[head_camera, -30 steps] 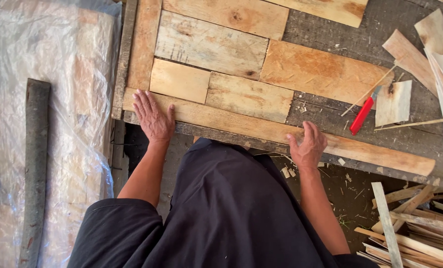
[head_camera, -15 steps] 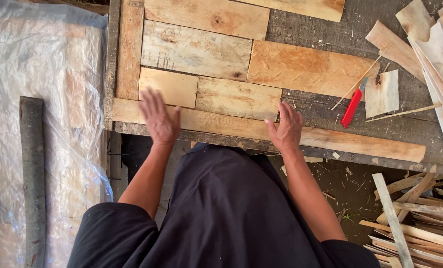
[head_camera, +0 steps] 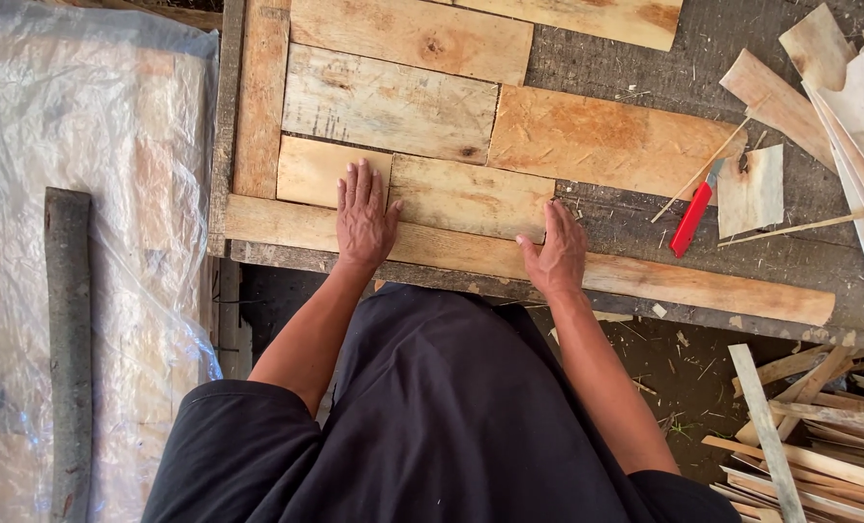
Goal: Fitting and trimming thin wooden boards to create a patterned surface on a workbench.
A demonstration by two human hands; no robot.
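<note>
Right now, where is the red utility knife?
In the head view, the red utility knife lies right of the right hand, beside a small wood offcut.

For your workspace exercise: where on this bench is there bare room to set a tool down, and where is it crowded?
Bare dark bench top lies between the upper boards and the wide board; another strip runs between the red knife and the long front plank. Crowded: the right edge with offcuts, and the fitted boards under the left hand and right hand.
</note>
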